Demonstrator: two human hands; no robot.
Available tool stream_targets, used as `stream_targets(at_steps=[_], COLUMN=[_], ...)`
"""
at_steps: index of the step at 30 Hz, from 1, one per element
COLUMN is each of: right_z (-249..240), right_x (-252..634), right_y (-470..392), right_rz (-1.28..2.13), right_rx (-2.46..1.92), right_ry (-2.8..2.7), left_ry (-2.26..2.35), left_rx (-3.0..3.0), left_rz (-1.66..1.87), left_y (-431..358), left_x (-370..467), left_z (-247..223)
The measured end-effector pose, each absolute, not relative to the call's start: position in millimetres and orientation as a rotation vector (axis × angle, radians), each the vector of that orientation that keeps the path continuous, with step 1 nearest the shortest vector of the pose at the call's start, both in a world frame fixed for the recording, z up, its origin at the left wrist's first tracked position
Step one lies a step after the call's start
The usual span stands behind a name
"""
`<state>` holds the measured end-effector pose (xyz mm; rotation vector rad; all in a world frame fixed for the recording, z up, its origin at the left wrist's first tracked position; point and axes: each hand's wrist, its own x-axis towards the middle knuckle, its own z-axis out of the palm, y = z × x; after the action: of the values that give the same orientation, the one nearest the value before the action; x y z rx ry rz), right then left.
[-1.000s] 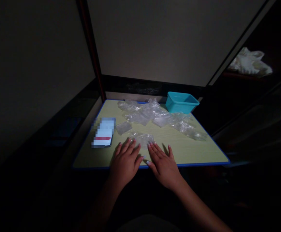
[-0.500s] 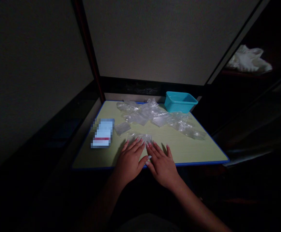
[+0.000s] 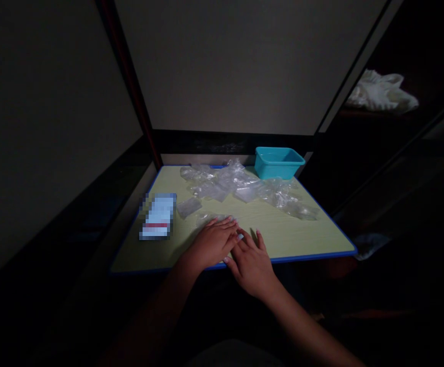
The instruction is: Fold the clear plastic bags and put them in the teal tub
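Observation:
My left hand [image 3: 215, 243] lies flat with its fingers stretched to the right, over a clear plastic bag [image 3: 203, 218] near the table's front edge. Most of that bag is hidden beneath the fingers. Beside it, my right hand [image 3: 253, 264] rests palm down, fingers extended, and the left fingers overlap its fingertips. Neither hand grips anything. Beyond the hands, several crumpled clear plastic bags [image 3: 241, 181] are spread across the table. A small folded plastic piece [image 3: 189, 208] sits just left of the partly covered bag.
The small table [image 3: 302, 239] has a pale top and blue edging. A phone with a lit, blurred screen [image 3: 158, 216] lies at the left. At the back right stands a turquoise plastic basket [image 3: 277, 165]. Panels [image 3: 222, 66] rise behind, and a white bundle [image 3: 382, 92] lies in the dark at right.
My left hand has turned and slid right, so its fingers now overlap my right hand's. The bag under them looks flatter. The view has shifted slightly.

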<state>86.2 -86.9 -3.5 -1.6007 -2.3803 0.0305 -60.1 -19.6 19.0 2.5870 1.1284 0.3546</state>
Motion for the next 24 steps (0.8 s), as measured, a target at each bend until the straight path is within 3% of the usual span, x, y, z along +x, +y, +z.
stream_targets(at_steps=[24], right_z=[-6], right_x=[86], right_y=[-86], right_rz=[0.026], right_rx=[-1.581], right_ry=[-2.350], left_ry=[1.230], left_rx=[2.588], left_rz=[0.174], left_y=[-5], left_x=[-48], left_z=[18])
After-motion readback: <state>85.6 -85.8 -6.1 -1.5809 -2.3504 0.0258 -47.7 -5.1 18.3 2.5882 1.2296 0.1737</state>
